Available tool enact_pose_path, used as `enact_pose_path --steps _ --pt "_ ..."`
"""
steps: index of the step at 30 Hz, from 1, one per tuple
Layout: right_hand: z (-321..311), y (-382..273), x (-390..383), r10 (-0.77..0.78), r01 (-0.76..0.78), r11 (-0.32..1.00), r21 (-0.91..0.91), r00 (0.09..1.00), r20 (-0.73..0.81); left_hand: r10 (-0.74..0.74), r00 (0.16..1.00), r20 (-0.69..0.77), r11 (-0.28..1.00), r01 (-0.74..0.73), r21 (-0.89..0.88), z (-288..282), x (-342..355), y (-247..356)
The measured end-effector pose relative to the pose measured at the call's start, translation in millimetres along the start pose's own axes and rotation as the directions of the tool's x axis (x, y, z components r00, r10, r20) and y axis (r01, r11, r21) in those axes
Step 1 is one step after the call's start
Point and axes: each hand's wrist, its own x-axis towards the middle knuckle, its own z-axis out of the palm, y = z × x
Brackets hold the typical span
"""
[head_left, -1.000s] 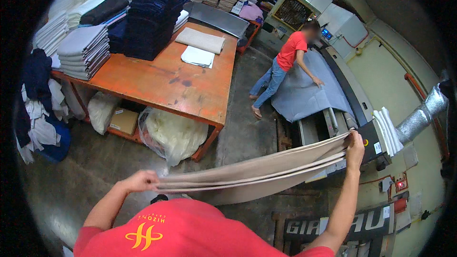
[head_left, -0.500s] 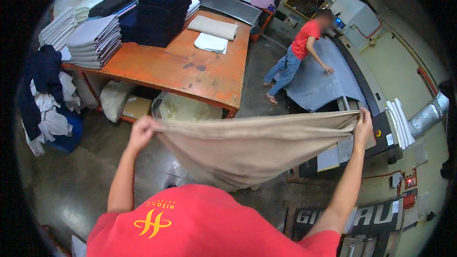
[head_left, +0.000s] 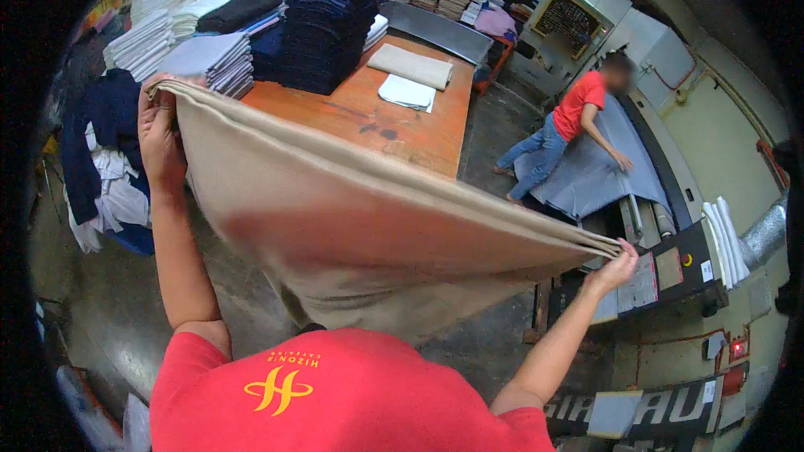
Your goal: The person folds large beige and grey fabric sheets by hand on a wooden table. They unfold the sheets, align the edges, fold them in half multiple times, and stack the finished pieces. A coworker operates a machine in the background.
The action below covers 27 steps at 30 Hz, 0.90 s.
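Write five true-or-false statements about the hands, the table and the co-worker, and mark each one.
1. The left hand grips one end of the beige cloth. True.
2. The right hand is empty. False: it holds the other end of that cloth.
3. A folded white cloth lies on the orange table. True.
4. The dark blue stack stands beneath the orange table. False: it stands on top.
5. The co-worker leans over a blue-grey cloth. True.
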Motion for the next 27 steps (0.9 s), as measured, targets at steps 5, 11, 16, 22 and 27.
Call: enact_pose_path --steps 5,11,16,22,27 --pt "-14.7 2.9 -36.6 0.198 -0.197 0.98 -0.021 0.977 0.084 0.61 0.792 -0.03 0.563 -0.407 0.719 -64.3 -39.0 53.4" --pt "107.9 24.7 -63.0 0.303 -0.264 0.953 -0.151 0.853 0.425 0.058 0.969 -0.24 0.755 0.114 0.646 -46.3 -8.1 98.3" --pt "278.9 -38.7 -203.6 0.183 -0.556 0.831 0.001 0.274 0.944 -0.022 0.944 0.328 0.988 0.072 -0.14 113.9 1.9 -72.7" --pt "324.6 -141.2 -253.2 -0.105 -0.275 0.939 0.206 0.341 0.934 -0.427 0.794 0.432 0.812 0.547 -0.204 123.0 7.6 -96.5" --pt "269.2 -144.9 -255.6 -0.435 0.562 0.803 0.196 0.329 0.838 -0.283 0.909 0.307 0.93 0.181 0.321 142.4 -23.1 -110.2"
